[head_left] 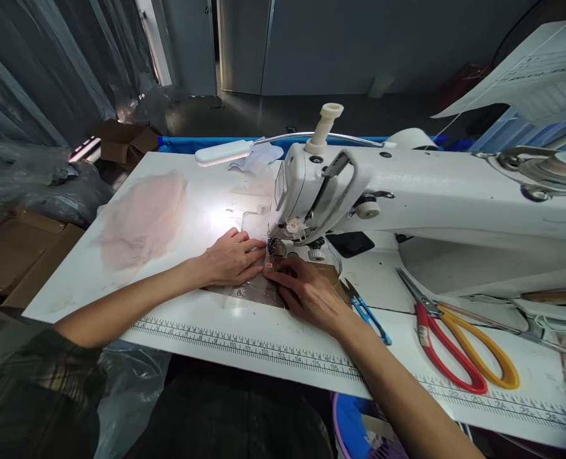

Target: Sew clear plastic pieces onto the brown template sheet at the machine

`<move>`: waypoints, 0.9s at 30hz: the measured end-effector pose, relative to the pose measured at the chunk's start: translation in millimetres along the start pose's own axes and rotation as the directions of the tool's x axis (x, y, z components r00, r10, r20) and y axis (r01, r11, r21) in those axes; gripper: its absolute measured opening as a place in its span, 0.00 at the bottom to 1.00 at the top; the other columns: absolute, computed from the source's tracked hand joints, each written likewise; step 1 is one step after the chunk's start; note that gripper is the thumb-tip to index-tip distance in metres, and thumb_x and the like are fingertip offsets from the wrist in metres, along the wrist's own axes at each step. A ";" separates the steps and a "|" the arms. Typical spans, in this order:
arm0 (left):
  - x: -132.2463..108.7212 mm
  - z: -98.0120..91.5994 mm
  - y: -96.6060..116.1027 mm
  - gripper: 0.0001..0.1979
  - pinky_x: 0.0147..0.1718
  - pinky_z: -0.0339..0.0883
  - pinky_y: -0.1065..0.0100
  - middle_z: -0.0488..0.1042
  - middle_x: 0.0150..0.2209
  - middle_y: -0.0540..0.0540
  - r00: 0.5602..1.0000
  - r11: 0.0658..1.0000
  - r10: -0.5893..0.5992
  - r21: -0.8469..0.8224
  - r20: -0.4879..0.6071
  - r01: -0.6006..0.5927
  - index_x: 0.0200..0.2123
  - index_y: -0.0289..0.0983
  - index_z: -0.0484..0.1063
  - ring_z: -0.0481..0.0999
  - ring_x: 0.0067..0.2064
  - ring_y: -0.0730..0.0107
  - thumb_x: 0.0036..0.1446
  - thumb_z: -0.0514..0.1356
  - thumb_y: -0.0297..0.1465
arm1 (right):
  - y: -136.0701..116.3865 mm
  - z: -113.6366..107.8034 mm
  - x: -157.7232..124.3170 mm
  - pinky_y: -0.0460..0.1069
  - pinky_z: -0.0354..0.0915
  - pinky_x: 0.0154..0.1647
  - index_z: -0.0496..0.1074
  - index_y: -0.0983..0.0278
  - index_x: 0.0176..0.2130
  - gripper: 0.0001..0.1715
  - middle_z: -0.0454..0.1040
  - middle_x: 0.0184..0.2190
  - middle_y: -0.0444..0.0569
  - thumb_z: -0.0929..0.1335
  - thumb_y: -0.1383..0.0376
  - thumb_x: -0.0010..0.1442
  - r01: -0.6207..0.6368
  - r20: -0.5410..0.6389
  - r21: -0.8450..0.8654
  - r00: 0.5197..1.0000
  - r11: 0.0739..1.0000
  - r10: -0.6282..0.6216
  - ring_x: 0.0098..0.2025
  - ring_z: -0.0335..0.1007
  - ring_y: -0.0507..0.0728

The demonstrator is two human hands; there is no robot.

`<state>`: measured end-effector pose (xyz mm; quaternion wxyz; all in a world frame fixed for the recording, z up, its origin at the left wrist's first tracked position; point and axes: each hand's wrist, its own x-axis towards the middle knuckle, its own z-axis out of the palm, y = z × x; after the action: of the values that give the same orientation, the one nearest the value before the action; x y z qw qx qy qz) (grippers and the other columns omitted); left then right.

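Note:
A white sewing machine [292, 185] stands on the table, its needle area just above my fingertips. My left hand [232, 258] lies flat on a thin see-through fabric [228, 292], fingers stretched toward the presser foot [272, 247]. On the near right side of the foot, my right hand [309, 293] is closed, with thumb and fingertips together at the fabric's edge. Part of the fabric is hidden under both hands. Blue thread snips [370, 315] lie just right of my right hand.
Red-and-yellow-handled scissors [448, 325] rest at the right. Sheer pink fabric [142, 220] is spread at the left. A lit lamp [223, 153] juts over the table. A ruler strip [249, 346] follows the front edge. Cardboard boxes [25, 255] stand left; a blue basket [352, 421] sits below.

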<state>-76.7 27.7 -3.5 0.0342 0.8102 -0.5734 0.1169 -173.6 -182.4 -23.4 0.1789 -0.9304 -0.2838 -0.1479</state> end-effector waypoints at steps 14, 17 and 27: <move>2.2 10.1 -4.9 0.22 0.41 0.59 0.56 0.72 0.55 0.40 0.996 0.999 -0.007 -0.036 -0.083 0.004 0.51 0.33 0.72 0.69 0.43 0.57 0.65 0.49 0.40 | 0.9 4.2 0.0 0.56 0.73 0.40 0.76 0.64 0.48 0.19 0.72 0.41 0.58 0.62 0.71 0.62 -0.031 0.001 -0.037 1.000 0.999 0.031 0.39 0.71 0.60; 2.2 11.8 -4.7 0.22 0.41 0.58 0.56 0.73 0.55 0.41 0.995 1.000 -0.009 -0.027 -0.100 0.007 0.51 0.33 0.72 0.69 0.42 0.57 0.65 0.49 0.40 | 0.9 4.2 -0.2 0.55 0.73 0.39 0.76 0.63 0.49 0.19 0.72 0.41 0.57 0.62 0.70 0.62 -0.037 0.001 -0.045 0.999 0.998 0.037 0.39 0.71 0.60; 1.0 13.3 -1.4 0.22 0.43 0.58 0.56 0.73 0.55 0.42 0.994 0.999 -0.038 -0.031 -0.099 0.035 0.52 0.34 0.72 0.69 0.43 0.58 0.66 0.47 0.40 | -1.6 1.7 0.2 0.53 0.73 0.36 0.76 0.63 0.49 0.19 0.71 0.41 0.57 0.62 0.70 0.62 -0.041 -0.022 -0.065 0.999 0.997 0.040 0.39 0.71 0.59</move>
<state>-73.1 24.7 -16.0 0.0769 0.8131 -0.5577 0.1482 -174.1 -180.4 -24.4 0.1540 -0.9398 -0.2580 -0.1629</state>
